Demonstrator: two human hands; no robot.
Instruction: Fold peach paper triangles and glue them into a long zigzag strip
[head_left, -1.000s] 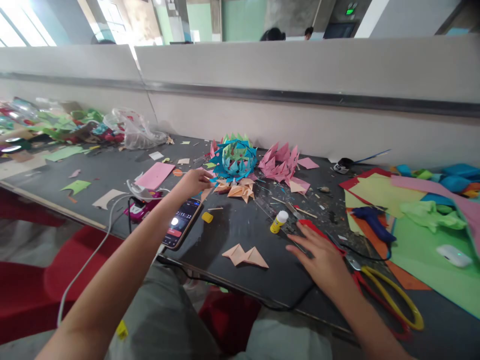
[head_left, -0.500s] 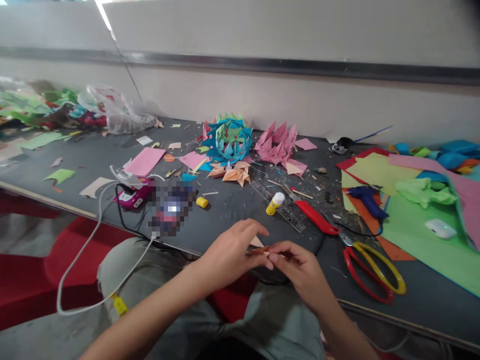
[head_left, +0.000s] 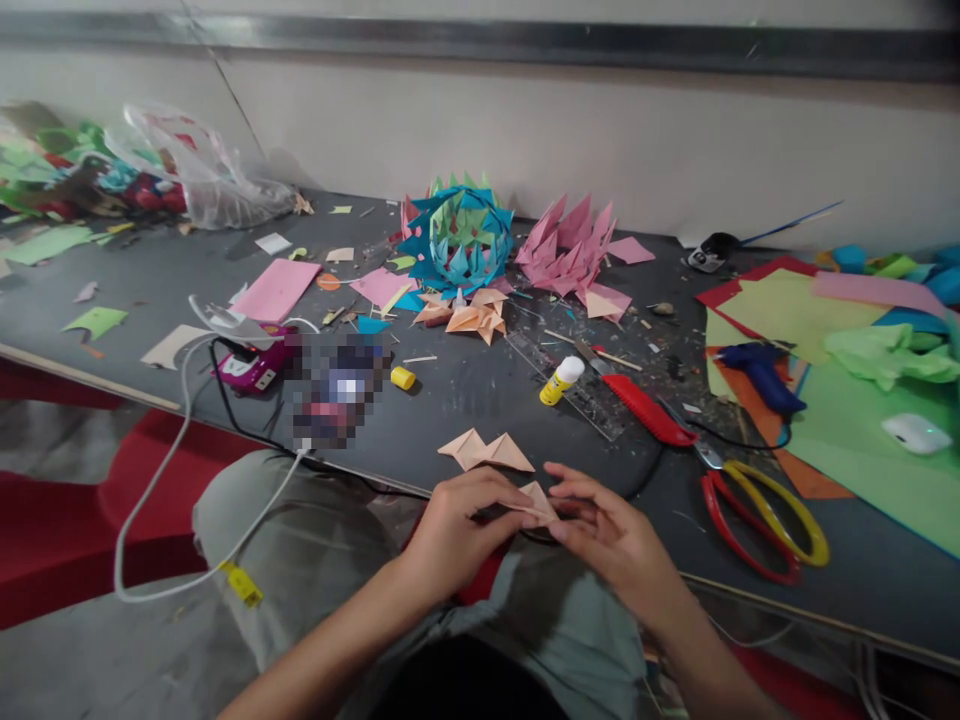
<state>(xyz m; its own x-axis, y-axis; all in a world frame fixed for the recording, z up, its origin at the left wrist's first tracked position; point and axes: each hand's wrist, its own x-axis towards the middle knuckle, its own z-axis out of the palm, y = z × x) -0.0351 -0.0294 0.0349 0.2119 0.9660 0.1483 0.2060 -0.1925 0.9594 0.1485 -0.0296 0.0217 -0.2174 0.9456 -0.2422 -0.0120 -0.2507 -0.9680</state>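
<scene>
My left hand (head_left: 457, 525) and my right hand (head_left: 611, 535) meet over my lap at the table's near edge. Both pinch a small folded peach paper piece (head_left: 538, 500) between their fingertips. Just beyond them two more folded peach pieces (head_left: 487, 452) lie on the dark table (head_left: 465, 400). Farther back sit a blue and green paper flower (head_left: 459, 238), a pink paper flower (head_left: 571, 250) and a small heap of peach folded pieces (head_left: 469, 315).
A yellow glue stick (head_left: 561, 380), a clear ruler (head_left: 577, 390), a red cutter (head_left: 649, 410) and red-and-yellow scissors (head_left: 757, 515) lie to the right. Coloured paper sheets (head_left: 847, 430) and a blue glue gun (head_left: 761, 375) cover the far right. A phone (head_left: 337, 385) with a white cable (head_left: 172, 470) lies left.
My left hand came back from the blue flower and my right hand left the table; both now hold a peach piece together near my lap. The view tilted down.
</scene>
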